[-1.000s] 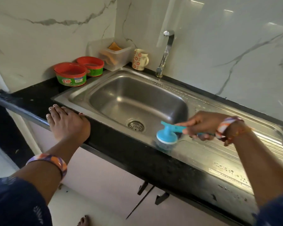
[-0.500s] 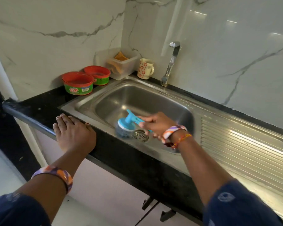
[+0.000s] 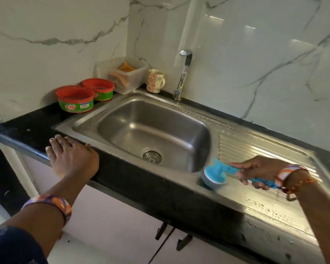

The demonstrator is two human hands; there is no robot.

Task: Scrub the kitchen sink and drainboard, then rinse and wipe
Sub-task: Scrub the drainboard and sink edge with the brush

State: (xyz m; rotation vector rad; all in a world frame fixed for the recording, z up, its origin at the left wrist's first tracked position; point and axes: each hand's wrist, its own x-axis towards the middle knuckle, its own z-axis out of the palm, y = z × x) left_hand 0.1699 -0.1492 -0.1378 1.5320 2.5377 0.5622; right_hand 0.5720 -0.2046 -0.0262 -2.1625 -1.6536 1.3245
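Observation:
A steel sink (image 3: 122, 119) with a round drain (image 3: 152, 156) sits in a black counter; its ribbed drainboard (image 3: 255, 149) runs to the right. My right hand (image 3: 259, 171) grips the handle of a blue scrub brush (image 3: 214, 173), whose head presses on the front rim where basin meets drainboard. My left hand (image 3: 72, 159) rests flat on the counter's front edge, left of the basin, holding nothing. The tap (image 3: 183, 73) stands behind the sink.
Two red-lidded green tubs (image 3: 75, 99) stand on the counter at the back left. Behind them are a clear plastic box (image 3: 126, 77) with orange cloths and a patterned mug (image 3: 155, 80). Marble wall panels close the back. Cabinet doors lie below the counter.
My right hand has carried the brush out of the basin near the drain to the front rim by the drainboard. The left hand has stayed put.

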